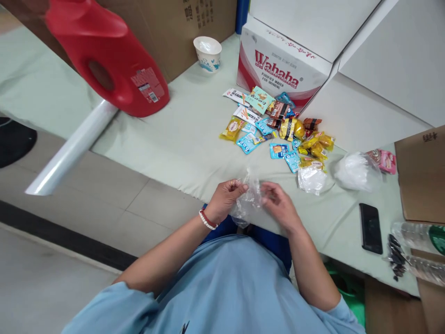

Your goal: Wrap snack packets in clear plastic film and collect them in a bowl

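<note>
My left hand (225,200), with a beaded bracelet on its wrist, pinches a clear plastic bag (246,206) near its top, just above my lap at the table's front edge. The bag looks thin, crinkled and without visible contents. Close by its right side is my right hand (282,208), fingers loosely curled and apart; whether a fingertip touches the plastic is hard to see. Beyond the hands lies a loose pile of small wrapped snacks, among them blue sachets (247,143), yellow packets (232,128) and a green packet (259,99).
Right of the snacks lie a bundle of clear bags (354,171), a pink pack (387,161) and a black phone (371,228). A Wahaha carton (278,69), a paper cup (208,54) and a red jug (118,60) stand behind. A plastic roll (73,148) overhangs the table's left edge.
</note>
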Demonstrator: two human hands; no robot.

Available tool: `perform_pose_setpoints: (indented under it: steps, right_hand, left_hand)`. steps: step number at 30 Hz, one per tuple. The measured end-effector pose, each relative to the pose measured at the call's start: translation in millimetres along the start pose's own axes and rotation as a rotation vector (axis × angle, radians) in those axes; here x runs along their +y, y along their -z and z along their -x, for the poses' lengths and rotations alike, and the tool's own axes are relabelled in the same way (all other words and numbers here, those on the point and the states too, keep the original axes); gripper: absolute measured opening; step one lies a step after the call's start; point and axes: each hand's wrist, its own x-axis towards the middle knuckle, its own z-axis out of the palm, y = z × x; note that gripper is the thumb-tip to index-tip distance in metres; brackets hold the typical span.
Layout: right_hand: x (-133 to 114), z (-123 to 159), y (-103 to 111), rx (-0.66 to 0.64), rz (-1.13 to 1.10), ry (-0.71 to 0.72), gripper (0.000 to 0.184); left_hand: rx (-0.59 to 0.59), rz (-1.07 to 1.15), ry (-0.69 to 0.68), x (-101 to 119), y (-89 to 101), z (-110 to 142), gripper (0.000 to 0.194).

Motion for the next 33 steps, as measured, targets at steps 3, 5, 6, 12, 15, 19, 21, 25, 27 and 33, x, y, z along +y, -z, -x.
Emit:
perform_pose_setpoints:
  steps: [3, 5, 6, 12, 15, 19, 21, 25, 27, 33]
  right_hand:
    - [0, 1, -18, -0.184, -0.035, -0.029, 0.051]
    - [1, -1, -16, -0.129, -0.116, -0.058, 0.036]
    - [1, -3, -11, -0.075, -0.169, -0.073, 0.033]
    - [-3, -4, 31, 0.137, -0.470, -0.117, 0.030]
    - [-7, 1, 38, 0.147, -0.604, -0.061, 0.029]
    - [-10, 8, 30, -0.031, -0.653, -0.125, 0.058]
    - [-10, 6, 25, -0.119, -0.573, -0.196, 0.078]
    - [-6, -7, 37, -0.007, -0.470, -0.182, 0.056]
    - [-7, -16, 54, 0.180, -0.462, -0.096, 0.045]
    - [-26, -6, 52, 0.523, -0.296, 0.148, 0.036]
  left_hand:
    - [-0.089, 0.025, 0.052, 1, -7.9, 1, 0.057]
    - [-0.099, 0.046, 0.065, 6, -8.2, 2, 0.058]
    - [-0.093, 0.065, 0.069, 9, -6.6, 3, 0.059]
    - [-0.036, 0.203, 0.146, 14, 7.8, 3, 0.064]
    - [-0.080, 0.230, 0.178, 12, 7.5, 4, 0.065]
    - [-0.238, 0.186, 0.247, 18, 1.7, 9, 0.061]
    - [-0.293, 0.164, 0.276, 22, 0.2, 10, 0.059]
    - [-0.259, 0.148, 0.258, 28, 8.0, 7, 0.058]
    - [-0.182, 0.143, 0.214, 30, 15.9, 4, 0.060]
    - [0.077, 0.065, 0.009, 27, 11.9, -1, 0.064]
